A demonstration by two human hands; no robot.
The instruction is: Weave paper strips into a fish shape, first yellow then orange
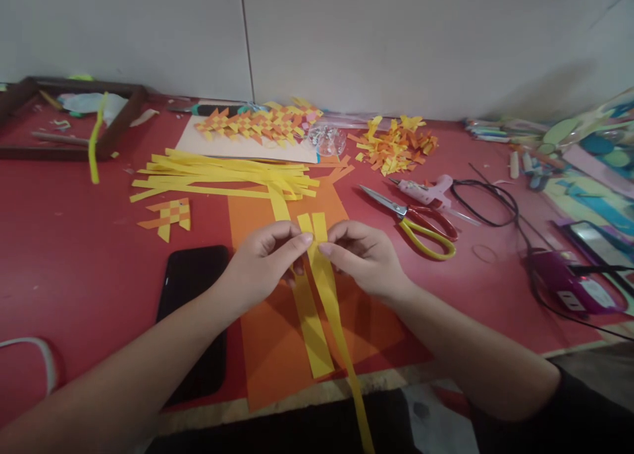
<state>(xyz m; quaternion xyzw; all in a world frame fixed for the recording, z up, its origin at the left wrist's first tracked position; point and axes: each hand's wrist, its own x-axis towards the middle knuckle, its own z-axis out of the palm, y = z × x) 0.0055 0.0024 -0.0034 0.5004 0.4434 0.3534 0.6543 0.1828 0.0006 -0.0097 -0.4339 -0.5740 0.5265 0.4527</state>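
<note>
Two yellow paper strips stand side by side between my hands, their short upper ends sticking up above my fingers. My left hand (280,249) pinches the left yellow paper strip (313,328) between thumb and fingers. With thumb and bent fingers, my right hand (359,256) grips the right yellow paper strip (329,295), whose long tail twists down past the table edge. Beneath both hands lie orange paper sheets (267,368). A pile of loose yellow strips (212,176) is just beyond my left hand, and a woven paper fish (171,217) rests to its left.
A black phone (195,322) lies under my left forearm. Scissors (416,223), a pink glue gun (428,191) and a black cable (515,209) are at right. Behind are orange-yellow woven pieces (257,125) and a heap of folded paper (396,147). A dark frame (111,147) stands back left.
</note>
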